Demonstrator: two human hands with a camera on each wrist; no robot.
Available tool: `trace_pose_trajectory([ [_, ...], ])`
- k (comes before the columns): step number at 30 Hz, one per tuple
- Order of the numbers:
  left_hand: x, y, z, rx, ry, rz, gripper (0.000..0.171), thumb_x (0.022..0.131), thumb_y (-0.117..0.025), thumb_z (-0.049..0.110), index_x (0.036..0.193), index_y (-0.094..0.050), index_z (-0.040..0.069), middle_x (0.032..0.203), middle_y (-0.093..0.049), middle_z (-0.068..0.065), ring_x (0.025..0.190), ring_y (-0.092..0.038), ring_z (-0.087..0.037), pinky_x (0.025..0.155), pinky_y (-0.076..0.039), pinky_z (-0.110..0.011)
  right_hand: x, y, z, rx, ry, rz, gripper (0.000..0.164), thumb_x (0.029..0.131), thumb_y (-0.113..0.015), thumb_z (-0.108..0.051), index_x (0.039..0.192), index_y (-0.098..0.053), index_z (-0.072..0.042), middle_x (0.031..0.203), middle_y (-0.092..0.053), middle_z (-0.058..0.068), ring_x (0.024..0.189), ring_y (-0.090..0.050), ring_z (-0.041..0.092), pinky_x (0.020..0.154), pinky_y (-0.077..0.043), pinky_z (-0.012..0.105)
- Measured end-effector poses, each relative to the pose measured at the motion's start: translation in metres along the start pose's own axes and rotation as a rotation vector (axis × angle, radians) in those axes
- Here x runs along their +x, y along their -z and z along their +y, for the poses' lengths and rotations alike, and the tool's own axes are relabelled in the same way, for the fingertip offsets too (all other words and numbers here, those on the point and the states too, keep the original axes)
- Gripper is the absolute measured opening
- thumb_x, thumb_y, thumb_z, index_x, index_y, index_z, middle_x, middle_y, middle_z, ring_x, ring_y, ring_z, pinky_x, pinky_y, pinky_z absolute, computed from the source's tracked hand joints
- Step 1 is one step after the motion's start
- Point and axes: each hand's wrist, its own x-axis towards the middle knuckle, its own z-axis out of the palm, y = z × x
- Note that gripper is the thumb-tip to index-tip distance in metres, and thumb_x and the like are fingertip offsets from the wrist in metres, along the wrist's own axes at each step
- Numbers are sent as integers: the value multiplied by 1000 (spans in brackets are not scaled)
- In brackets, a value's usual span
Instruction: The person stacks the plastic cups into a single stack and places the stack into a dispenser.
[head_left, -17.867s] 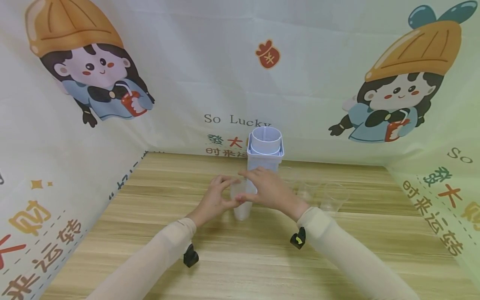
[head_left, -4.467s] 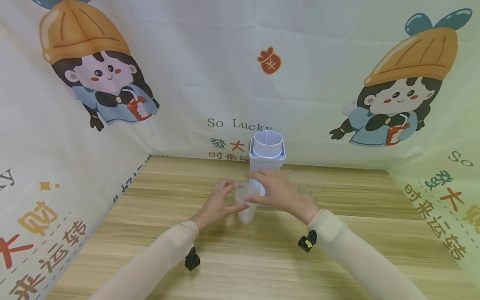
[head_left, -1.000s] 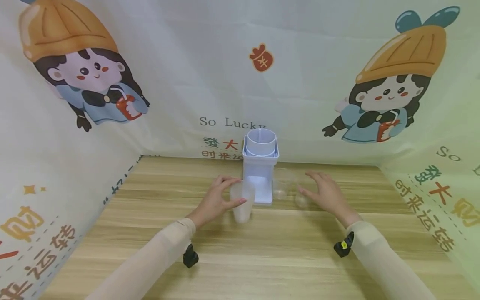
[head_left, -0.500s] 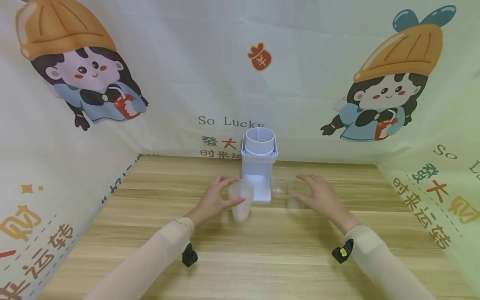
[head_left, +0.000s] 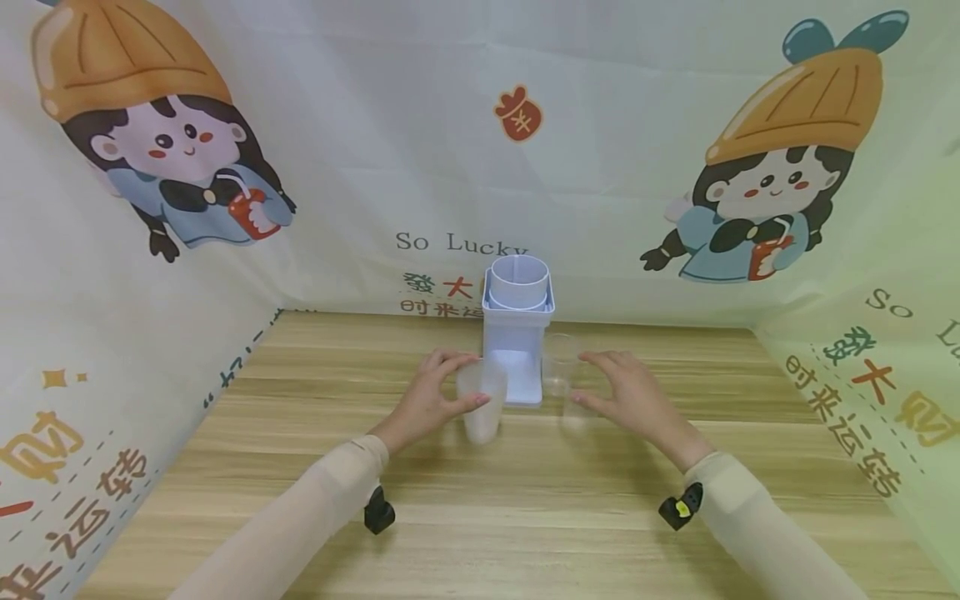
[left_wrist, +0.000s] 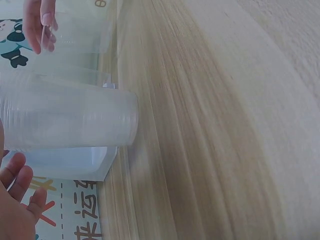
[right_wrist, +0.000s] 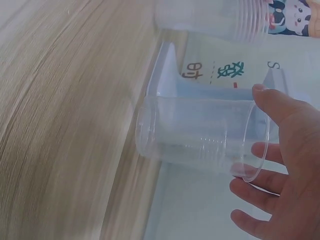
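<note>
In the head view my left hand (head_left: 427,400) grips a nested stack of clear plastic cups (head_left: 482,418) near the rims, thumb in front. Upright, the stack (left_wrist: 75,120) stands close in front of a pale blue holder. My right hand (head_left: 641,402) holds a single clear plastic cup (head_left: 574,419) at its upper part, to the right of the stack. The right wrist view shows this cup (right_wrist: 200,132) with thumb and fingers around its rim. Another clear cup (head_left: 557,360) stands behind it, beside the holder, partly overlapped.
The pale blue holder (head_left: 517,333), with a round tube in its top, stands at the back of the wooden table (head_left: 480,517). A printed cloth (head_left: 375,150) walls the back and both sides. Black wrist cameras sit below each wrist.
My right hand left the stack and went right; over the last second it has come back leftward with a single cup. My left hand keeps its grip on the stack.
</note>
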Motion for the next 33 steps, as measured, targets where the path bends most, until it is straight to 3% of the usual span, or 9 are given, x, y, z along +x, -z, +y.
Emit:
trace_pose_trajectory([
  [19, -2, 2, 2, -14, 12, -1, 63, 79, -83, 35, 134, -60, 16, 134, -53, -9, 129, -47, -30, 109, -43, -52, 12, -4, -29, 3, 48, -20, 69, 86, -70, -53, 138, -56, -10, 138, -60, 16, 128, -55, 37, 109, -42, 58],
  [33, -2, 2, 0, -25, -5, 7, 63, 78, -84, 35, 134, -60, 15, 133, -54, -9, 128, -47, -29, 108, -44, -51, 27, 23, -57, -57, 116, -8, 68, 85, -70, -54, 135, -58, -9, 133, -64, 16, 119, -60, 35, 101, -49, 55],
])
